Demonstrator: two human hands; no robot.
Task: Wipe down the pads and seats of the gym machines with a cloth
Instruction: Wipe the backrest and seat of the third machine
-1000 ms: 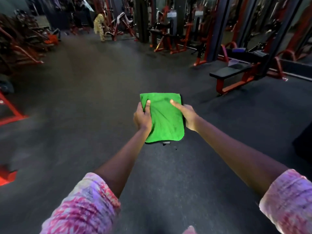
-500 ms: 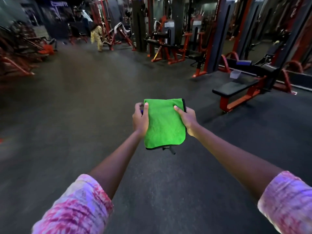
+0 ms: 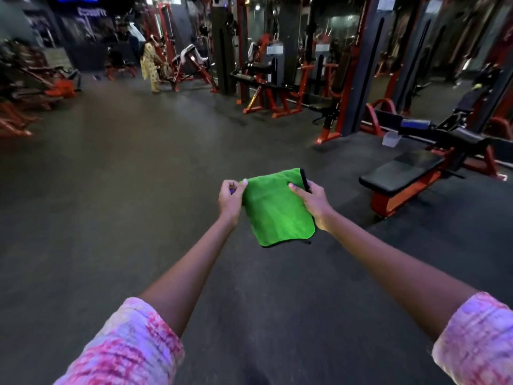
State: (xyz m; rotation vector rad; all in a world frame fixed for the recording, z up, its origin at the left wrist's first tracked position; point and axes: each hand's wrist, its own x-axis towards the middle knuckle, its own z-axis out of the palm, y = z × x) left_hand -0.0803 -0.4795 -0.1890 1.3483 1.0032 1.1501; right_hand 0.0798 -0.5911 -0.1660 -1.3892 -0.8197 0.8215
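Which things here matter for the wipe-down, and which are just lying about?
For the job:
green cloth, held by left hand and right hand
black bench pad

Lying about:
clear plastic tub on floor
white towel over far machine

Dark rubber floor (image 3: 116,190); person in yellow (image 3: 150,65) far back; clear plastic tub (image 3: 391,139) on floor.
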